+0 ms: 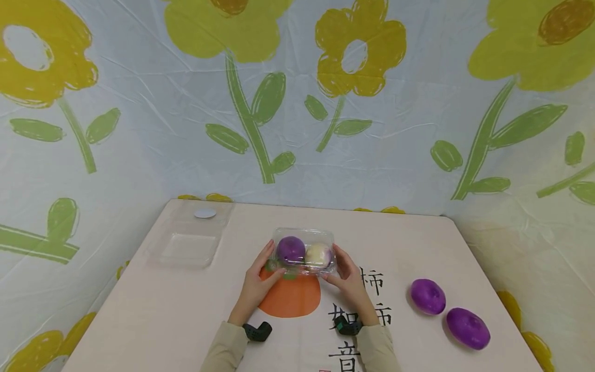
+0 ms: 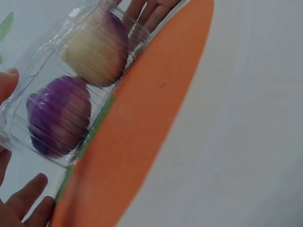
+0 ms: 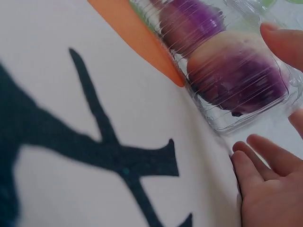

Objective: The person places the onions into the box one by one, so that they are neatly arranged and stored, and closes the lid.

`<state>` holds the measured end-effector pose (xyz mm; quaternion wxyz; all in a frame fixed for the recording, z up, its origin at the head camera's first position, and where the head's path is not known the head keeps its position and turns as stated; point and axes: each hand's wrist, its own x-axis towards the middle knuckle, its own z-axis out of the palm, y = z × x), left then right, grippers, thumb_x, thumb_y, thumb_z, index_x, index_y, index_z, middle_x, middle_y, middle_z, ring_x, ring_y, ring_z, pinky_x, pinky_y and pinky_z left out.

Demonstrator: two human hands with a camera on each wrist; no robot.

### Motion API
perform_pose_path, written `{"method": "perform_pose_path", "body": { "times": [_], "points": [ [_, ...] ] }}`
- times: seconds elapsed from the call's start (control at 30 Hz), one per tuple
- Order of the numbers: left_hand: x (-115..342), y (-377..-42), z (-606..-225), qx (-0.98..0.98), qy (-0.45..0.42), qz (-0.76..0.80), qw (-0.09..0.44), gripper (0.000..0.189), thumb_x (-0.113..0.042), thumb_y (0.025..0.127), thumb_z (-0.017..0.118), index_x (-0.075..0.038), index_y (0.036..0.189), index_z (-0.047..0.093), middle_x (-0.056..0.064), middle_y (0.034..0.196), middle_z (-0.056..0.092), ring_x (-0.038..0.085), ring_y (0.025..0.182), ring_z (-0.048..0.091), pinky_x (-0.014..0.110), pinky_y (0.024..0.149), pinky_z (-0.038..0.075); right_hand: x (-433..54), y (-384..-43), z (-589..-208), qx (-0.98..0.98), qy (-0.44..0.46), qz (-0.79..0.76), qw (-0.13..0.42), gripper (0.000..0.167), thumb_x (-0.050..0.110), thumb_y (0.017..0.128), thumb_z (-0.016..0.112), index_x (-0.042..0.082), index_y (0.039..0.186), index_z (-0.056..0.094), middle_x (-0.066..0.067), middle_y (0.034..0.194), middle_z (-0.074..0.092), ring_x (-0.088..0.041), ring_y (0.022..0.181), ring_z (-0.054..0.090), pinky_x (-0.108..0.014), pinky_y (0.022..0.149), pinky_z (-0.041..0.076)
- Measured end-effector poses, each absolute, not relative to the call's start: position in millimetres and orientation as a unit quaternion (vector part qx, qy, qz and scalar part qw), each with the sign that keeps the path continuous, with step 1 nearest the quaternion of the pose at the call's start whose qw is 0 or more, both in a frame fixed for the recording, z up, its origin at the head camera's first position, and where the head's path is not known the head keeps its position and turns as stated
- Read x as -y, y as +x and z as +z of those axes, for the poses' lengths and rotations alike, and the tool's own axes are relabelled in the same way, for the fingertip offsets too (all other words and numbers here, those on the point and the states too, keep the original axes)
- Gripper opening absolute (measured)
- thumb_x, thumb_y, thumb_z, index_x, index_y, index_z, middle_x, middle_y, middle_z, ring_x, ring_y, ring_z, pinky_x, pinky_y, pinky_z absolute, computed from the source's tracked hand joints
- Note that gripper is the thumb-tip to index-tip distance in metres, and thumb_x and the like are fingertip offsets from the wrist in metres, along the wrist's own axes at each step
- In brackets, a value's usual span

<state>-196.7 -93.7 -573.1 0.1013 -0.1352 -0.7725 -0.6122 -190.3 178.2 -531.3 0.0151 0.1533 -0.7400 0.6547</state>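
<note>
Both hands hold a clear plastic clamshell box by its two ends, over the printed orange shape on the table. Inside lie two turnip-like vegetables: a mostly purple one on the left and a cream-and-purple one on the right. My left hand grips the left end, thumb by the near edge. At the right end, my right hand has its thumb at the near corner and fingers along the side. The lid lies over the vegetables; whether it is latched I cannot tell.
A second clear clamshell box stands open at the back left of the table. Two more purple vegetables, one behind the other, lie at the right. A flowered cloth hangs behind and around the table.
</note>
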Motion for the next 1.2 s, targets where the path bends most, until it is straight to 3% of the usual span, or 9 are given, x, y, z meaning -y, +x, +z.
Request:
{"method": "perform_pose_path", "body": {
  "times": [0.17, 0.4, 0.57, 0.8, 0.93, 1.2],
  "points": [
    [94, -201, -575, 0.773, -0.144, -0.608, 0.112, 0.073, -0.021, 0.087, 0.078, -0.01, 0.151, 0.043, -0.005, 0.159, 0.034, 0.019, 0.147, 0.027, 0.04, 0.118, 0.024, -178, -196, -541, 0.74, 0.135, 0.659, 0.029, 0.078, -0.008, 0.081, 0.075, -0.006, 0.149, 0.036, -0.026, 0.153, 0.036, -0.045, 0.14, 0.035, -0.044, 0.111, 0.031],
    [93, -202, -562, 0.787, -0.161, -0.582, 0.129, 0.071, -0.011, 0.087, 0.077, -0.001, 0.148, 0.043, 0.012, 0.157, 0.036, 0.032, 0.146, 0.03, 0.047, 0.116, 0.024, -180, -207, -555, 0.746, 0.101, 0.658, 0.026, 0.08, -0.001, 0.081, 0.078, 0.005, 0.151, 0.04, -0.019, 0.153, 0.04, -0.038, 0.138, 0.041, -0.037, 0.11, 0.035],
    [93, -209, -553, 0.796, -0.175, -0.564, 0.133, 0.069, -0.012, 0.088, 0.076, 0.002, 0.147, 0.043, 0.014, 0.156, 0.037, 0.031, 0.145, 0.031, 0.041, 0.116, 0.027, -178, -210, -543, 0.759, 0.094, 0.644, 0.017, 0.081, -0.002, 0.082, 0.077, 0.004, 0.152, 0.038, -0.025, 0.151, 0.04, -0.041, 0.137, 0.042, -0.038, 0.11, 0.035],
    [91, -216, -534, 0.779, -0.192, -0.579, 0.143, 0.066, -0.002, 0.086, 0.075, 0.011, 0.142, 0.044, 0.025, 0.152, 0.038, 0.041, 0.142, 0.033, 0.053, 0.112, 0.028, -179, -225, -539, 0.771, 0.093, 0.63, 0.012, 0.081, -0.002, 0.083, 0.076, 0.004, 0.153, 0.035, -0.028, 0.148, 0.042, -0.042, 0.135, 0.043, -0.044, 0.111, 0.035],
    [91, -232, -546, 0.779, -0.19, -0.581, 0.139, 0.067, -0.005, 0.087, 0.075, 0.008, 0.144, 0.043, 0.021, 0.154, 0.037, 0.038, 0.143, 0.032, 0.055, 0.114, 0.027, -178, -226, -520, 0.773, 0.093, 0.628, -0.006, 0.081, 0.0, 0.084, 0.075, 0.0, 0.153, 0.032, -0.033, 0.145, 0.043, -0.046, 0.131, 0.046, -0.051, 0.111, 0.036],
    [96, -263, -566, 0.786, -0.186, -0.576, 0.126, 0.07, -0.018, 0.089, 0.076, 0.0, 0.148, 0.043, 0.007, 0.158, 0.036, 0.026, 0.145, 0.032, 0.046, 0.118, 0.026, -176, -240, -510, 0.784, 0.08, 0.616, -0.021, 0.081, 0.001, 0.086, 0.073, 0.001, 0.154, 0.029, -0.034, 0.136, 0.052, -0.042, 0.119, 0.056, -0.053, 0.107, 0.041]
  ]
}}
